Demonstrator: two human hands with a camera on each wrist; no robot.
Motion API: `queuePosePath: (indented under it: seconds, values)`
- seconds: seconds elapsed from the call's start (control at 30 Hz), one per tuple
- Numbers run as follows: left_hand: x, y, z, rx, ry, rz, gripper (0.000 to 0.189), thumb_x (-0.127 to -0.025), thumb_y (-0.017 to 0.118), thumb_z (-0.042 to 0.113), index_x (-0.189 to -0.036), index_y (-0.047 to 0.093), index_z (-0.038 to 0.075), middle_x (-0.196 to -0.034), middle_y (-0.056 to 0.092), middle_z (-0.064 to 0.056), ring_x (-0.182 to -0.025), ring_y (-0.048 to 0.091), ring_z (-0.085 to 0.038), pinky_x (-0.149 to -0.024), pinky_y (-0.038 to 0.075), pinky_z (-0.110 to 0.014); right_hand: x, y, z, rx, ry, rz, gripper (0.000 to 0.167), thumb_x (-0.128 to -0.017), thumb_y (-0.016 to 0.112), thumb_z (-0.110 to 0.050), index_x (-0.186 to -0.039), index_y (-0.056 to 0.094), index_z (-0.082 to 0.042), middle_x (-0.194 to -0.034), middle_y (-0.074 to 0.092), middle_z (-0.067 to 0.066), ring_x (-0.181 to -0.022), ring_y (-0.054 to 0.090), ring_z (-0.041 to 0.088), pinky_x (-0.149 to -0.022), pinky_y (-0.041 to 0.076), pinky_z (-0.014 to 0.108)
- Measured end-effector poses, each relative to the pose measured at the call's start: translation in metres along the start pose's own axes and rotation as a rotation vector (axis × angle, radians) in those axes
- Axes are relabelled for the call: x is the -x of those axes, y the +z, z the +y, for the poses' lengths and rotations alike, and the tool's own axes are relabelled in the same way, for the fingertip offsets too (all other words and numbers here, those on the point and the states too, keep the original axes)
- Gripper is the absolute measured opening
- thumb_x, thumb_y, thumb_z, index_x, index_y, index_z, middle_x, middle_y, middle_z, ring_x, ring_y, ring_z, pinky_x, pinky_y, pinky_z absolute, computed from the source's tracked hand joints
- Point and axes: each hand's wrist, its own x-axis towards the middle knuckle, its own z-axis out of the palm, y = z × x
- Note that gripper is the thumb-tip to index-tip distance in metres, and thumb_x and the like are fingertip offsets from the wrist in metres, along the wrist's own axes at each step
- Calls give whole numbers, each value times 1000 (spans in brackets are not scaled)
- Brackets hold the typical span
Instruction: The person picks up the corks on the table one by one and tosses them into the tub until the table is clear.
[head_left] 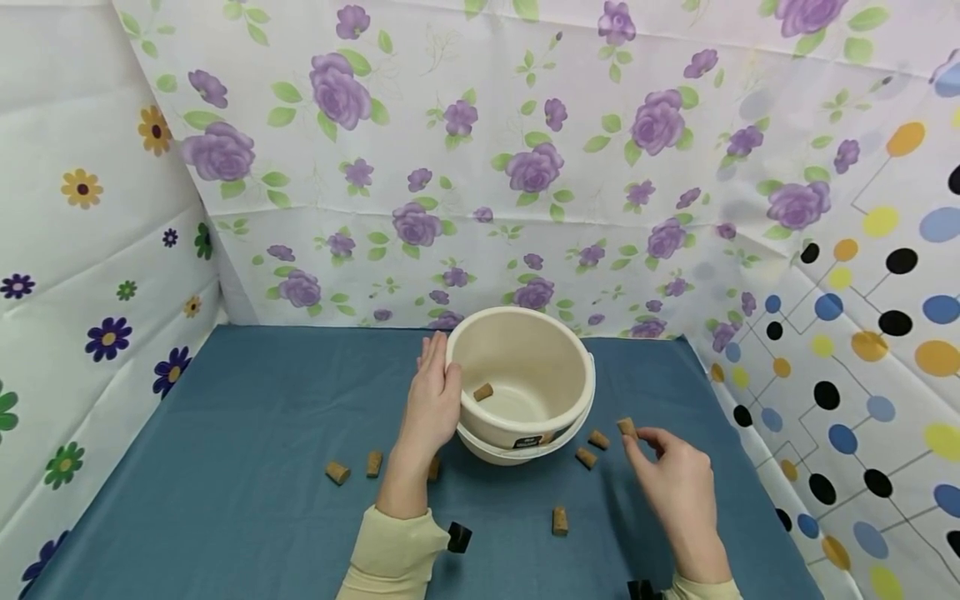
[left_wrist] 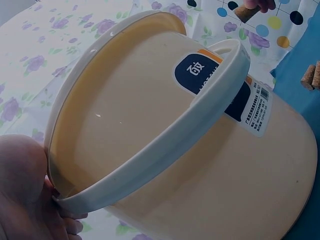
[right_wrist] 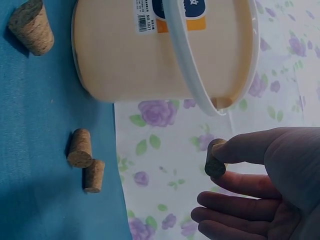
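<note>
A cream plastic bucket [head_left: 525, 371] stands on the blue cloth with its pale handle [left_wrist: 165, 152] hanging down its front. My left hand [head_left: 433, 392] rests against its left side at the rim, fingers straight and pointing away from me. One tapered cork [head_left: 483, 392] lies inside. To the right of the bucket, my right hand [head_left: 675, 479] pinches another cork [right_wrist: 216, 157] between thumb and index finger, raised above the cloth. The other fingers of that hand are loosely extended in the right wrist view.
Two corks [head_left: 592, 447] lie close together right of the bucket, and a single cork [head_left: 560, 522] sits nearer me. Left of my left forearm are two more corks [head_left: 337, 473], with another cork [head_left: 434, 468] partly hidden by that arm. Patterned sheets [head_left: 450, 167] enclose the blue cloth [head_left: 247, 467].
</note>
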Motion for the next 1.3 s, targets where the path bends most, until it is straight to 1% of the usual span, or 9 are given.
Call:
queuePosePath:
  seconds: [0.33,0.57,0.77,1.13,1.3]
  values:
    - [1,-1,2,7,-4,1,59,-117,38,22,-169,22,1,-176,18,-12,-164,3,-22,-133,5,-47,-3,-5,-7,-18,-50,61,29,-97,81,-31,-109,84,-5,-95,79,17,-82,72,32,-69,60,55]
    - [1,0,1,-2,0,2,59,-116,37,22,-169,22,0,-176,19,-12,-164,3,-23,-133,5,-49,-4,-10,-12,-41,-77,90,28,-96,82,-29,-110,84,-5,-99,79,20,-88,74,36,-75,61,59]
    - [1,1,2,4,7,2,59,-116,38,21,-169,22,0,-176,18,-13,-164,3,-23,-133,4,-49,-6,-13,-19,-58,-120,127,27,-96,83,-27,-110,84,-4,-102,79,20,-90,75,38,-77,62,60]
    - [1,1,2,1,1,3,59,-116,38,22,-169,22,1,-176,19,-13,-164,3,-23,-133,5,-48,-10,-18,-39,-92,-223,201,25,-94,85,-24,-109,84,-3,-103,80,19,-89,76,38,-75,63,58]
    - [1,1,2,2,-1,6,60,-116,39,22,-169,22,0,-176,19,-13,-164,3,-23,-133,5,-49,-13,-19,-45,-105,-251,216,26,-94,86,-24,-109,84,-3,-104,80,18,-89,76,37,-75,64,57]
